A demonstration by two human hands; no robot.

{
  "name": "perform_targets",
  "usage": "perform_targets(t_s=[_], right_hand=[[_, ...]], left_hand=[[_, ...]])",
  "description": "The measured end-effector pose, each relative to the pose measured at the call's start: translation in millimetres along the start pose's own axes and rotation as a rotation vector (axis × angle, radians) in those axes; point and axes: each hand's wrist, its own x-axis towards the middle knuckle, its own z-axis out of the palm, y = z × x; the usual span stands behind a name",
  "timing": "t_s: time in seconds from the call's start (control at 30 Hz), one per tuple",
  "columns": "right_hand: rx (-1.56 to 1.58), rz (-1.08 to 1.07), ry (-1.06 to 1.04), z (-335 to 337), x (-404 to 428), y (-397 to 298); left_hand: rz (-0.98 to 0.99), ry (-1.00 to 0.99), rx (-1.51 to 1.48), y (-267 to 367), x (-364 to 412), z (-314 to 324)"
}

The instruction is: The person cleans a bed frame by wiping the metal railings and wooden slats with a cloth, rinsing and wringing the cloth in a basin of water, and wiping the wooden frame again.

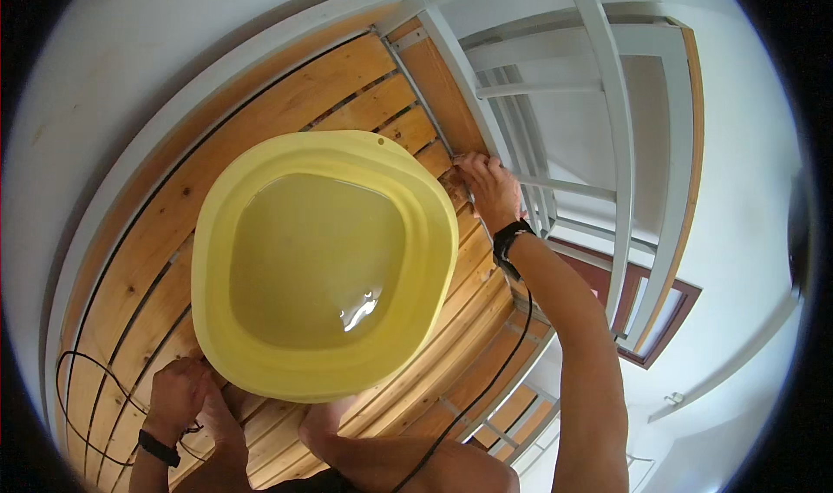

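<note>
A yellow plastic basin [215,265] holding shallow, slightly cloudy water stands on the wooden slats [163,200] of a bunk bed, right in front of my body. Beyond its right rim, my right hand [487,184] is at the end of the slats against the grey metal bed frame [455,50]. Its fingers are bent over, and a dark, wet-looking patch of wood [455,186] shows beside them. What lies under the palm is hidden. My left hand [177,389], fingers curled, is low by the basin's lower left side, close to my foot; its grasp is hidden.
Grey bed rails and a ladder-like frame [621,135] rise on the right. A black cable [485,389] runs from the right wristband [507,245] past my leg; another cable [62,389] loops at the left. A white wall [78,89] borders the bed.
</note>
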Motion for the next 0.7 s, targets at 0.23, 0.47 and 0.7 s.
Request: perform_targets(t_s=[0.23,0.47,0.7], right_hand=[[0.032,0.010,-0.065,33,-34,-34],[0.081,-0.046,-0.141,31,-65,-49],[0.109,-0.146,-0.135,39,-99,-54]], left_hand=[[0.049,0.015,0.009,1,9,3],[0.032,-0.001,-0.003,1,11,7],[0.003,-0.045,0.085,-14,14,17]])
